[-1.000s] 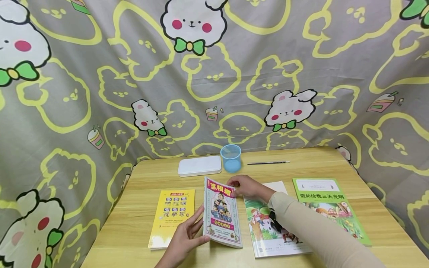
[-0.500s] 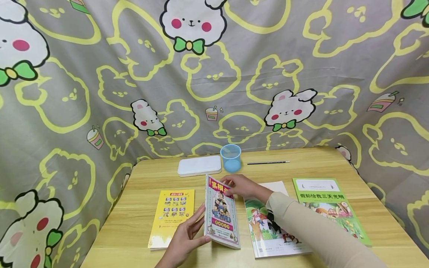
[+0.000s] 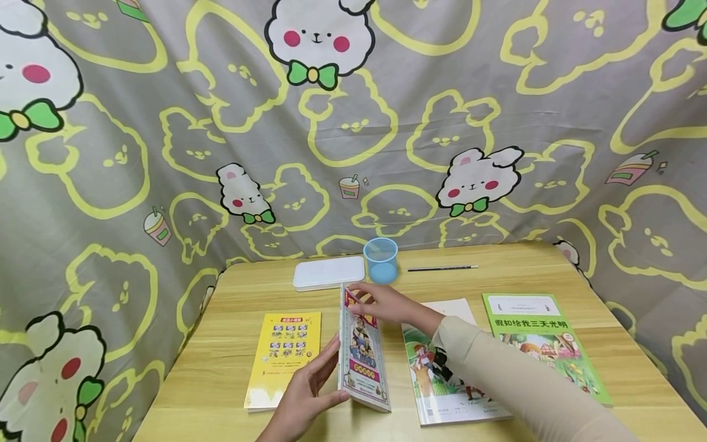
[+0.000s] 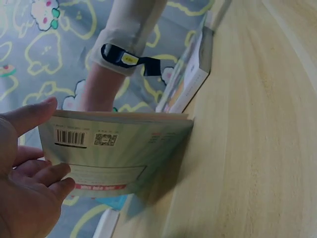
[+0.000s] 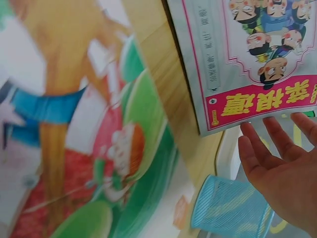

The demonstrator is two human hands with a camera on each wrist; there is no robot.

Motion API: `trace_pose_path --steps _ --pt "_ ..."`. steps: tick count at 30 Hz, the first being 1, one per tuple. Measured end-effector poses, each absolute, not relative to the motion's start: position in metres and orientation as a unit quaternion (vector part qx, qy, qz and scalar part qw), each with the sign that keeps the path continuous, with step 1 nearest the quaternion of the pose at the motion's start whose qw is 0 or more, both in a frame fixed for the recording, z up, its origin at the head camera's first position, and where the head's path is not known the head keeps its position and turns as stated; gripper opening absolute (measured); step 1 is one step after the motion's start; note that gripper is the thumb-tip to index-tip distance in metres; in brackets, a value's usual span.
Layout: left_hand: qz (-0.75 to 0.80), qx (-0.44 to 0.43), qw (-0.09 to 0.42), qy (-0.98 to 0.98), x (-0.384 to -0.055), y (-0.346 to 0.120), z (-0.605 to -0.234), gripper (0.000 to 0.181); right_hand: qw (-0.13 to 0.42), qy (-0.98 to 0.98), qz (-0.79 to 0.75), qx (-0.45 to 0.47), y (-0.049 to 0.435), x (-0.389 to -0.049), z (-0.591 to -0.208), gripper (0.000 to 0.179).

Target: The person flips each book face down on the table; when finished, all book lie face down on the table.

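Note:
A slim paperback book (image 3: 361, 356) with a pink title band stands tilted on edge near the table's front middle. My left hand (image 3: 309, 387) grips it by its left side, the thumb in front. In the left wrist view, the left hand's fingers (image 4: 52, 173) lie against the back cover with a barcode, the thumb at its edge. My right hand (image 3: 381, 304) is at the top of the book. In the right wrist view, the right hand (image 5: 287, 163) has loosely spread fingers, tips right at the cover's top edge, below the pink title.
A yellow book (image 3: 282, 362) lies on the left of the wooden table (image 3: 193, 368). To the right are a picture book (image 3: 442, 399), partly under the right forearm, and a green book (image 3: 552, 344). Behind stand a white case (image 3: 328, 273), a blue mesh cup (image 3: 381, 261) and a pencil (image 3: 442, 268).
The book has turned so its front faces more to the right and looks narrower. My right hand has moved left along its top, its hold on the corner loosening. My left hand has stayed in place.

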State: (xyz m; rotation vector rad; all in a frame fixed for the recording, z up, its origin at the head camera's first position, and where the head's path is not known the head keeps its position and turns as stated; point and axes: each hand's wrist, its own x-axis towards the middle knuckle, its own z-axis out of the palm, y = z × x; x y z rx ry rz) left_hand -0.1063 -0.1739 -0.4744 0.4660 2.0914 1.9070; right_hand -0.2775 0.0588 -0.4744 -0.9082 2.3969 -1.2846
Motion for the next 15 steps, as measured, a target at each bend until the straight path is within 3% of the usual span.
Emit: trace_pose_path --steps 15 --pt "0.641 0.176 0.087 0.742 -0.103 -0.172 -0.466 0.078 0.173 0.780 -0.514 -0.311 0.045 -0.270 -0.455 0.070"
